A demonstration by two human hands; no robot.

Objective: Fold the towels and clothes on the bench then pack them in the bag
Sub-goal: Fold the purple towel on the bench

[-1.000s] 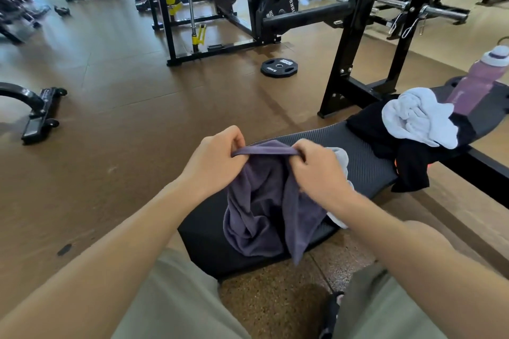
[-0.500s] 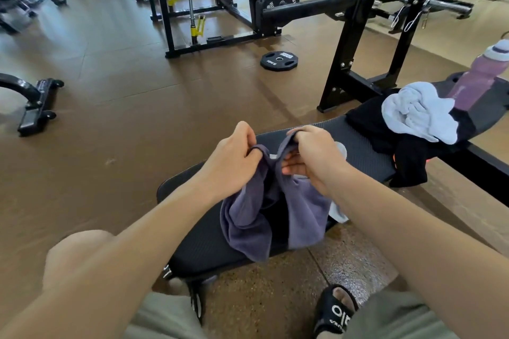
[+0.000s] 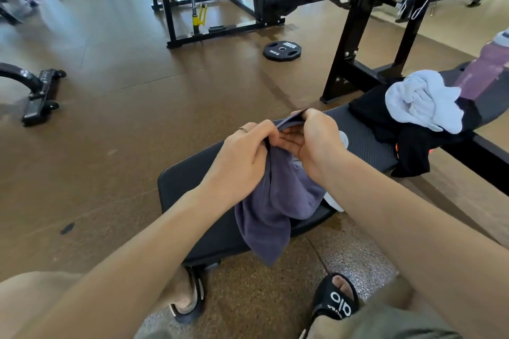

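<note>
A purple-grey towel (image 3: pixel 278 206) hangs bunched over the near end of the black bench (image 3: pixel 190 181). My left hand (image 3: pixel 242 157) grips its top edge, and my right hand (image 3: pixel 311 140) pinches the same edge close beside it. Under the towel a bit of white cloth (image 3: pixel 334 202) peeks out. Farther along the bench lies a black garment (image 3: pixel 410 151) with a crumpled white towel (image 3: pixel 424 102) on top. No bag is in view.
A purple water bottle (image 3: pixel 490 66) stands on the bench at the far right. A black rack upright (image 3: pixel 355 44) rises just behind the bench. A weight plate (image 3: pixel 282 50) lies on the brown floor. My sandalled feet (image 3: pixel 334 301) are below the bench.
My two hands have come together along the towel's top edge, and the towel has bunched up narrower. The view has tipped down, showing my feet.
</note>
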